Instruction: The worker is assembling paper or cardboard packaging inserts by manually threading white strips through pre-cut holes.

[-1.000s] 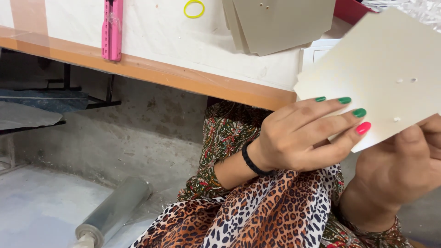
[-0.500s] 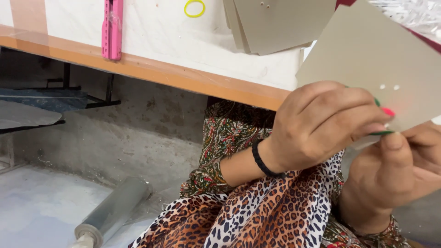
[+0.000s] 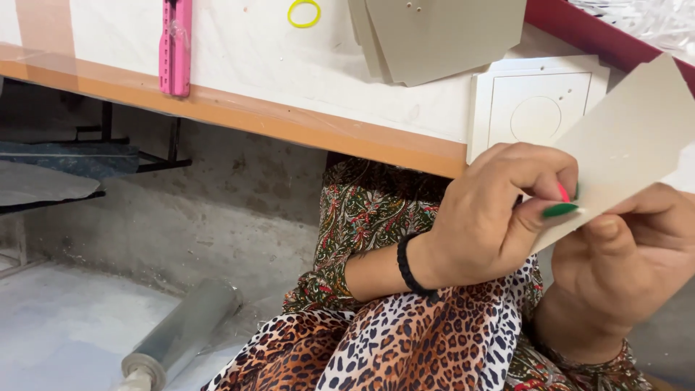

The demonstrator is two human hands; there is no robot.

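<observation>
Card (image 3: 628, 137), a pale grey cut sheet with small punched holes, is held up just in front of the surface (image 3: 304, 123), tilted with its far corner raised. Compared with half a second ago it has swung a little further to the right, and its lower edge now sits between the two hands rather than behind the left knuckles. Beyond the card, on the surface, lie a stack (image 3: 441, 36) of like grey sheets, a white panel (image 3: 532, 101) with a circle outline, a pink tool (image 3: 176, 47) and a yellow band (image 3: 304, 13). Below the surface, on the floor, a clear film roll (image 3: 177, 333) lies.

Left hand (image 3: 492, 217), black band at the wrist, is curled shut, its thumb and fingertips pinching the card's lower edge. Right hand (image 3: 630, 253) is closed on the same edge from beneath, thumb pressed on the card's near face.
</observation>
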